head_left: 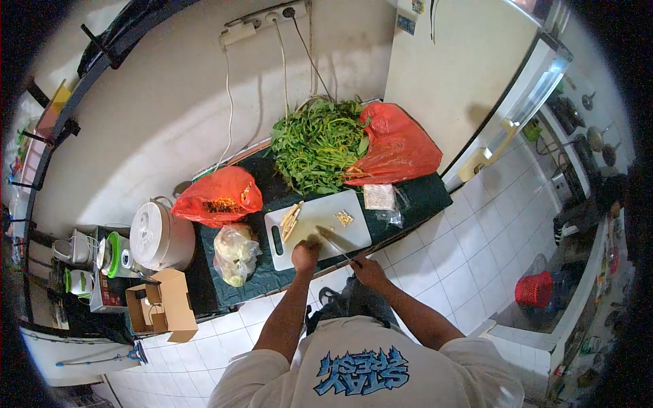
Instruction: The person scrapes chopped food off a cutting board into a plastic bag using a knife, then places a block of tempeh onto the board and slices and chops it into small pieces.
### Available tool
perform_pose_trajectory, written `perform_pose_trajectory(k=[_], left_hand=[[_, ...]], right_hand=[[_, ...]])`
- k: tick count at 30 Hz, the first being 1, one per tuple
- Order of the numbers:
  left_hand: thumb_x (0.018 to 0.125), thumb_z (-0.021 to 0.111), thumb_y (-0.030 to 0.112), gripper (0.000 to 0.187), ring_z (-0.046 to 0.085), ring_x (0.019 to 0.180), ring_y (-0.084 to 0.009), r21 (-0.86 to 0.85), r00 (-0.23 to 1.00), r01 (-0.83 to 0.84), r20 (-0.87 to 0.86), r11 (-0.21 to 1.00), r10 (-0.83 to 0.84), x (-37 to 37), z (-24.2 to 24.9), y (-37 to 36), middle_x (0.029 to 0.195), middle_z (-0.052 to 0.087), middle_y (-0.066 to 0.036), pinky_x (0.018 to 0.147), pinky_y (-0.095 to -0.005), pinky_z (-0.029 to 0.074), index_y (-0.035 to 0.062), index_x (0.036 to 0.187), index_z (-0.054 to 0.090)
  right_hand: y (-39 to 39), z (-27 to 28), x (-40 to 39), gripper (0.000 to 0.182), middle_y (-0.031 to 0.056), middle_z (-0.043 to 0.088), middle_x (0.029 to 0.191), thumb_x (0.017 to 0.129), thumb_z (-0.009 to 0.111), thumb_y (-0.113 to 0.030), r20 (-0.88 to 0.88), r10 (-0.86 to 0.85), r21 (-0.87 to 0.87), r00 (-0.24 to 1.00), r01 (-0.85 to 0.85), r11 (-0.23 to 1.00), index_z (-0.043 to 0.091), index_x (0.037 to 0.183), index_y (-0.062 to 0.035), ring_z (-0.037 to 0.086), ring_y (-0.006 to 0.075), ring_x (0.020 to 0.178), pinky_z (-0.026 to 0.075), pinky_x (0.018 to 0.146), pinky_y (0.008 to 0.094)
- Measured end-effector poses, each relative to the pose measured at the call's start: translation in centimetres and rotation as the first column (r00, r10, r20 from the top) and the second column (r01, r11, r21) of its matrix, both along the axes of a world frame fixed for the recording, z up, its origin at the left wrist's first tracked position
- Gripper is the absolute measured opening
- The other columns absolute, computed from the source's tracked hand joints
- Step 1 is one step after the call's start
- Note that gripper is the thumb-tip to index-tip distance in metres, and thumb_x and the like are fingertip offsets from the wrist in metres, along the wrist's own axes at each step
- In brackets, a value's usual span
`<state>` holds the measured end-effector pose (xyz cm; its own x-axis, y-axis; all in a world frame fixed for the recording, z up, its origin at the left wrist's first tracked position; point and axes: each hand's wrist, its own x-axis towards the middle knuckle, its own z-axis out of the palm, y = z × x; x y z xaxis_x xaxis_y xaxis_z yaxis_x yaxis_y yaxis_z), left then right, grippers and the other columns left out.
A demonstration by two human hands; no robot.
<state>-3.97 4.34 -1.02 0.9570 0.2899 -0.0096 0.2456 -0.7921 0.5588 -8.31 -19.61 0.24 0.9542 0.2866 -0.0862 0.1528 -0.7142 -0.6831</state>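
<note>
My right hand [369, 270] is wrapped round the handle of a kitchen knife [331, 237], whose blade slants over a white cutting board [313, 211]. Close to the blade's tip, my left hand [307, 256] is closed at the board's near edge; whatever its fingers hold is hidden. Pale, long stick-like pieces [290, 223] lie at the board's left side. Beyond the blade sits a small pile of chopped pale bits [343, 218]. To the left of the board stands a clear plastic bag [236, 255] with pale contents.
A heap of leafy greens [316, 146] and a red plastic bag [401, 146] lie behind the board. Another red bag [218, 197] holds small orange-red items. A wrapped pale block [379, 197], a white rice cooker [160, 234] and an opened cardboard box [163, 306] are around.
</note>
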Motion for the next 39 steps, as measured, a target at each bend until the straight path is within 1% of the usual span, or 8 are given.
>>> perform_pose_trajectory(k=[5,14,19,23,25,28,34,39], left_hand=[[0.075,0.067,0.031,0.02,0.064,0.08,-0.0354,0.002,0.998,0.059,-0.011,0.998,-0.059,0.0,0.5,0.1,0.085,0.066,-0.015,0.07,-0.0464,0.051,0.013,0.083,0.071],[0.075,0.066,0.032,0.023,0.065,0.082,-0.0341,0.073,0.994,0.105,-0.017,0.992,-0.104,-0.2,0.7,0.6,0.088,0.067,-0.014,0.071,-0.0451,0.052,0.0129,0.087,0.071],[0.075,0.067,0.037,0.029,0.065,0.084,-0.0337,0.066,0.985,0.164,-0.061,0.984,-0.16,-0.6,1.9,1.7,0.09,0.068,-0.014,0.071,-0.0447,0.052,0.0115,0.088,0.071],[0.075,0.068,0.041,0.032,0.066,0.083,-0.034,0.038,0.988,0.025,-0.154,0.999,-0.019,-0.8,1.7,1.6,0.087,0.068,-0.014,0.071,-0.045,0.052,0.0108,0.086,0.071],[0.075,0.069,0.042,0.033,0.066,0.083,-0.0343,0.049,0.986,0.003,-0.167,0.999,0.005,-1.0,1.8,1.6,0.087,0.068,-0.014,0.07,-0.0451,0.052,0.0107,0.086,0.071],[0.074,0.069,0.042,0.034,0.065,0.081,-0.0346,0.044,0.997,0.029,-0.077,0.999,-0.025,-1.5,2.8,1.6,0.085,0.068,-0.014,0.069,-0.0455,0.052,0.0097,0.085,0.071],[0.075,0.067,0.038,0.029,0.065,0.08,-0.0323,0.08,0.995,0.045,-0.087,0.996,-0.038,-1.9,3.0,1.6,0.085,0.067,-0.012,0.069,-0.0442,0.052,0.0121,0.087,0.071],[0.079,0.065,0.031,0.021,0.063,0.084,-0.031,0.039,0.994,0.111,0.021,0.993,-0.112,-2.6,2.7,1.9,0.089,0.065,-0.011,0.072,-0.042,0.051,0.0146,0.091,0.072]], right_hand=[[0.3,2.2,-0.6,0.041,0.0222,0.066,0.089,0.094,0.049,-0.044,-0.056,0.058,-0.066,0.997,-0.061,0.996,0.065,0.1,-0.0065,0.062,0.0432,0.087,0.049,0.077,0.0519],[-0.2,1.7,-0.6,0.038,0.0217,0.066,0.089,0.095,0.05,-0.043,-0.019,-0.041,0.109,0.999,0.042,0.993,0.065,0.103,-0.009,0.062,0.0434,0.089,0.049,0.079,0.0512],[0.4,3.7,-1.9,0.044,0.0244,0.065,0.088,0.093,0.05,-0.046,-0.307,-0.031,-0.103,0.951,-0.001,0.995,0.065,0.101,-0.0055,0.063,0.0438,0.086,0.05,0.078,0.0506],[1.4,5.4,-2.5,0.048,0.0255,0.065,0.089,0.093,0.049,-0.048,-0.314,-0.059,-0.167,0.948,0.006,0.986,0.065,0.098,-0.003,0.062,0.0445,0.086,0.049,0.079,0.0511],[1.8,3.3,-2.5,0.049,0.0259,0.065,0.09,0.093,0.048,-0.048,-0.158,-0.167,-0.077,0.973,0.156,0.985,0.065,0.098,-0.0023,0.062,0.0449,0.088,0.049,0.08,0.0518],[1.8,3.1,-1.9,0.049,0.0255,0.065,0.088,0.093,0.048,-0.048,-0.083,-0.114,0.025,0.99,0.117,0.993,0.066,0.096,-0.0026,0.062,0.0446,0.087,0.049,0.078,0.0521],[1.7,4.3,-2.5,0.051,0.0253,0.065,0.089,0.092,0.049,-0.049,-0.33,-0.036,-0.103,0.943,0.002,0.995,0.066,0.093,-0.0017,0.062,0.0451,0.087,0.049,0.078,0.0519],[2.2,4.6,-1.8,0.051,0.0258,0.065,0.087,0.092,0.05,-0.05,-0.196,-0.067,-0.072,0.978,0.054,0.996,0.066,0.092,-0.0016,0.062,0.0449,0.086,0.049,0.077,0.0518]])
